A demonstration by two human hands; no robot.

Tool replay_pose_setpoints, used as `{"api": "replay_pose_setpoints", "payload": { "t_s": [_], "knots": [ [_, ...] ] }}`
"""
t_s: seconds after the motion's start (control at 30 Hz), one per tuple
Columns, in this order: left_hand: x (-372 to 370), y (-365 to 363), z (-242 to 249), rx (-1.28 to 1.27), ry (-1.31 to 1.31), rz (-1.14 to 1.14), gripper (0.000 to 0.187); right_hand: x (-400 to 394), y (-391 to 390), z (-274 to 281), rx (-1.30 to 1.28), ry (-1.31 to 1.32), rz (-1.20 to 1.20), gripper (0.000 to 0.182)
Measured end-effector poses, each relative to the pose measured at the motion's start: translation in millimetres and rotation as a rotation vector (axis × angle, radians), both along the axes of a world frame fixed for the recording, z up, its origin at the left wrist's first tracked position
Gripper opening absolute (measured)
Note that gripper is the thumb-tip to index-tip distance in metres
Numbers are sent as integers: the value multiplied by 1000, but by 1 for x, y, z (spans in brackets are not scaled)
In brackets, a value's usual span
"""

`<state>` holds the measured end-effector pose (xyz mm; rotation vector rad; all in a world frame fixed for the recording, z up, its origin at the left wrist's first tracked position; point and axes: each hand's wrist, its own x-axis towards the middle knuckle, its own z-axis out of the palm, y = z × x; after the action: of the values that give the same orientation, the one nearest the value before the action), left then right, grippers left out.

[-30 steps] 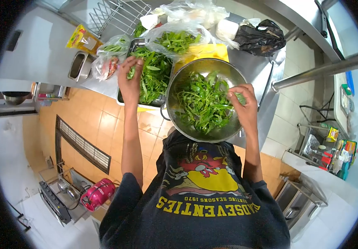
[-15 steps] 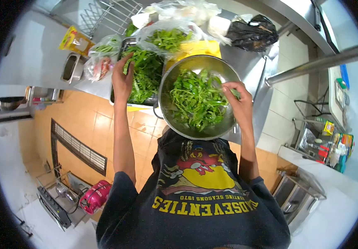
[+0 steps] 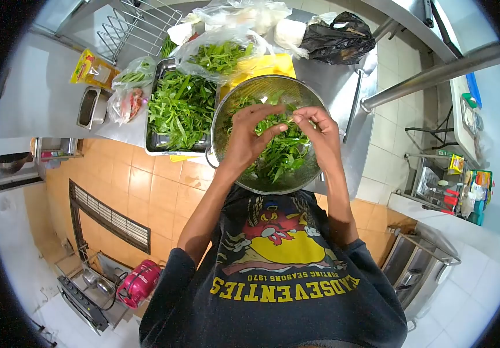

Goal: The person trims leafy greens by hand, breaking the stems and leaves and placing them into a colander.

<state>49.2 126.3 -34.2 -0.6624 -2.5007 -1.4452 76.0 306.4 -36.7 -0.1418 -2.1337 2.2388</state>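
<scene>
Left hand: the left hand [image 3: 246, 138] has come away from the tray [image 3: 160, 141] and is now above the big mesh bowl [image 3: 296, 90].
Left fingers: they reach across to the other hand, with the thumb below the pointing finger. The tips are blurry, so I cannot tell if they pinch anything.
Right hand: the right hand [image 3: 324, 136] was over the bowl before, and it is over the bowl now. It has come in closer to the left hand.
Right fingers: the thumb and pointing finger are pressed together. They look to be pinching a small bit of plant [image 3: 292, 118], too tiny to say if it is leaf or stem.
What it means: a moment ago the hands were far apart, one by each heap. Now they meet, so I think both are working on the same little piece.
Bowl leaves: a loose heap of bowl leaves [image 3: 282, 159] lies in the bowl, partly hidden under the hands.
Tray leaves: a big pile of tray leaves [image 3: 181, 107] sits in the tray, left of the bowl. No hand is on it now.
Clear bag: a clear bag [image 3: 218, 36] with more greens is behind the tray.
Black bag: a crumpled black bag [image 3: 340, 37] lies on the shiny metal surface [image 3: 343, 75], at the far right.
</scene>
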Motion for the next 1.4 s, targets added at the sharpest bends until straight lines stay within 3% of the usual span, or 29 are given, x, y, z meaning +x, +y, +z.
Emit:
{"api": "replay_pose_setpoints", "payload": {
  "t_s": [0.17,0.43,0.57,0.7,0.8,0.93,1.03,1.13,1.23,1.33,1.4],
  "knots": [
    [2,5,1,124,-132,-1,28,-1,-4,-1,-10,25,14,10],
    [3,-2,-6,24,-40,18,19,-1,-9,1,150,108,70,12],
    [4,-13,-7,60,-85,-2,18,0,-13,1,95,83,61,14],
    [1,-34,-10,410,-452,80,21,3,-10,4,79,24,44,16],
    [-2,-56,5,522,-500,117,22,4,-3,-3,65,-23,56,17],
    [-14,-87,-20,736,-483,199,26,8,2,-9,78,-55,64,17],
    [-17,-101,-12,753,-476,309,25,9,5,-13,100,-67,69,17],
    [-25,-124,-5,589,-306,455,27,10,6,-15,115,-66,75,17],
    [-39,-149,4,235,-44,599,28,9,6,-13,141,-67,84,18],
    [-50,-166,11,-22,56,660,27,9,5,-11,153,-85,111,17],
    [-59,-184,3,-225,152,564,25,8,6,-15,172,-88,132,17]
  ]
}}
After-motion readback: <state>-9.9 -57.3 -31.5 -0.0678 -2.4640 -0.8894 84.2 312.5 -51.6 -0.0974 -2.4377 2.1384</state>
